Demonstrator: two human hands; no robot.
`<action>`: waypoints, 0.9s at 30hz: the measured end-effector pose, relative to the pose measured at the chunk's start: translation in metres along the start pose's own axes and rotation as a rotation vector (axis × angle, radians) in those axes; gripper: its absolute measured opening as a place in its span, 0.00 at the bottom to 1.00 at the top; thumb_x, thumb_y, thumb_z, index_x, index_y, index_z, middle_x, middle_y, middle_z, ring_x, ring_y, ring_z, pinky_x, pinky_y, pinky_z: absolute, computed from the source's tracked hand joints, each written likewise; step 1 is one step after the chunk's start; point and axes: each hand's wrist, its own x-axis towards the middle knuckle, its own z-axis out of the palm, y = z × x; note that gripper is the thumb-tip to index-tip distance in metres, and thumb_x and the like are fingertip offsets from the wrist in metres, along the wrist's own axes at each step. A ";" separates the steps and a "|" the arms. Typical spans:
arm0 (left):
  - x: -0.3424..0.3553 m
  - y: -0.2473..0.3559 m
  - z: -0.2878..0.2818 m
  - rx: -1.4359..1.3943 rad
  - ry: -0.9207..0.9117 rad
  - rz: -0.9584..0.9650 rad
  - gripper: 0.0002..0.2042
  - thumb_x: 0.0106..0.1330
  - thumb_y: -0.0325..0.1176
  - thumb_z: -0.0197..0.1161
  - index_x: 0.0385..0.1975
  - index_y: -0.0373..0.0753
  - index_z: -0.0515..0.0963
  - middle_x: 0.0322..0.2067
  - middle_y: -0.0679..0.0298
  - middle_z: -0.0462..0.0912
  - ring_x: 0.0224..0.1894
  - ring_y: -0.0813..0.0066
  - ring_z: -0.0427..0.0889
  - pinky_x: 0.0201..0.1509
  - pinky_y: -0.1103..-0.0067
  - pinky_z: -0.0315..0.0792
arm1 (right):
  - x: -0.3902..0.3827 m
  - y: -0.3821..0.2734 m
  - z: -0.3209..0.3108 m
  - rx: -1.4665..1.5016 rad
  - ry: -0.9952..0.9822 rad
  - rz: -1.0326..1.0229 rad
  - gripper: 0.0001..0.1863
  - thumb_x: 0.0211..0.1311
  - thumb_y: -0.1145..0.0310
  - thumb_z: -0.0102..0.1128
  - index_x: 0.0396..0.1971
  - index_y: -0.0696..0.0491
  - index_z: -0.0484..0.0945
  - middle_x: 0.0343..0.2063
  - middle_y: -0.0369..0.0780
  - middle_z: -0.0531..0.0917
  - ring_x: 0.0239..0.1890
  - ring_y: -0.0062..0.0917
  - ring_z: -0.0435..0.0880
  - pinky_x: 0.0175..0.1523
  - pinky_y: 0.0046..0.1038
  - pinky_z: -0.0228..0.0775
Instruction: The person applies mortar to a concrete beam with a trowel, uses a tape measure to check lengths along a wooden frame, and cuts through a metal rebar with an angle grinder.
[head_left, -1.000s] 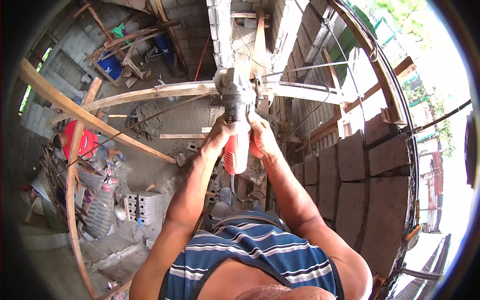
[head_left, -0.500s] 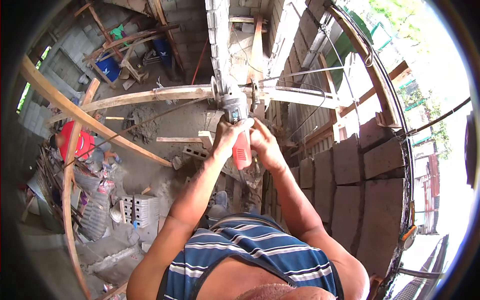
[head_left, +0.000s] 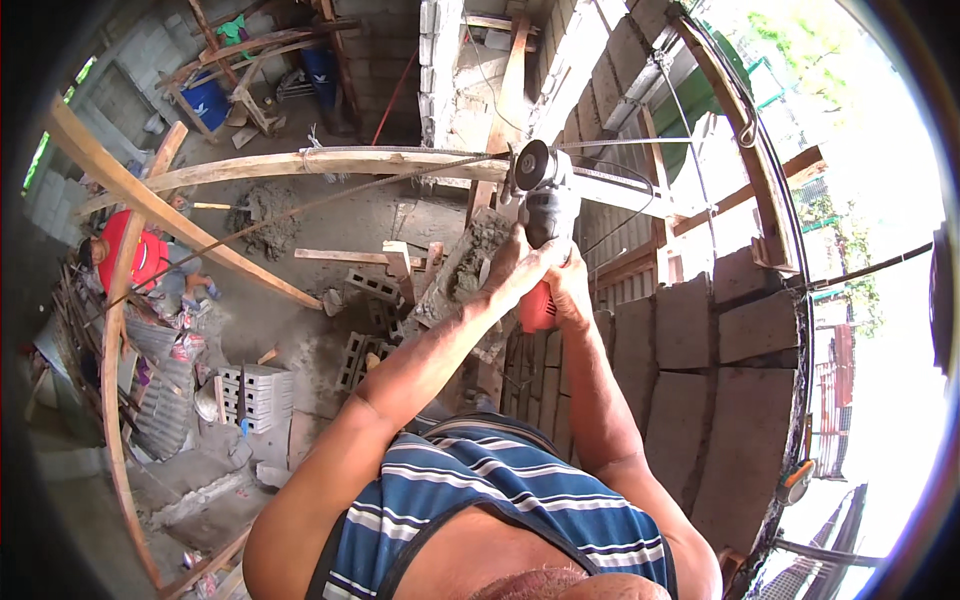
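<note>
An angle grinder point(head_left: 549, 213) with a grey head and a red rear body is held out in front of me by both hands. Its dark round disc point(head_left: 532, 165) faces up at the far end, close to the wooden beam point(head_left: 390, 163) and the thin steel bars crossing there. My left hand point(head_left: 518, 268) is closed around the left side of the grinder's body. On the other side my right hand point(head_left: 570, 288) wraps the body near its red part. Whether the disc touches a steel bar point(head_left: 622, 142) I cannot tell.
Concrete block walling point(head_left: 690, 320) rises close on my right. Below left lie hollow blocks point(head_left: 262, 397), wet mortar point(head_left: 270, 215) and timber. Long wooden braces point(head_left: 185, 225) cross the left side. Beyond them, a person in a red shirt point(head_left: 143, 260) crouches.
Both hands have carried the grinder to the right along the beam. The grinder has turned, so its disc's face now shows instead of its edge. My view has shifted slightly.
</note>
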 end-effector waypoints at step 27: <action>-0.003 -0.053 -0.065 -1.052 -0.612 -0.032 0.39 0.52 0.44 0.78 0.61 0.30 0.69 0.53 0.52 0.82 0.54 0.61 0.83 0.65 0.63 0.75 | -0.010 0.023 0.022 0.528 -0.595 0.472 0.34 0.49 0.51 0.74 0.48 0.62 0.76 0.31 0.48 0.85 0.28 0.35 0.87 0.34 0.33 0.84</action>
